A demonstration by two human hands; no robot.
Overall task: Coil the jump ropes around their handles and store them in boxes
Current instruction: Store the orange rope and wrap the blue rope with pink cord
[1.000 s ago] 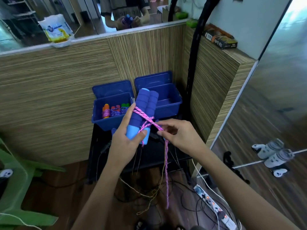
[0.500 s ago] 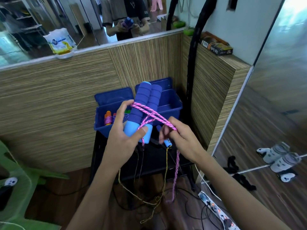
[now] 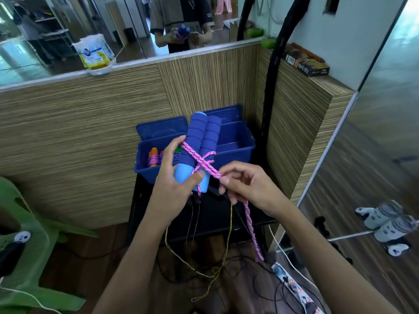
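Left hand (image 3: 174, 184): grips paired blue handles (image 3: 199, 150), upright, above blue boxes (image 3: 235, 141).
Right hand (image 3: 247, 189): pinches pink rope (image 3: 204, 164) crossing handles; tail hangs below.
Left box: holds coiled ropes (image 3: 154, 158).
Writing: carton (image 3: 306, 62) print unreadable.

The left hand (image 3: 174, 186) grips blue handles (image 3: 199, 146); the right hand (image 3: 247, 189) apparently pinches the pink rope (image 3: 204, 164).
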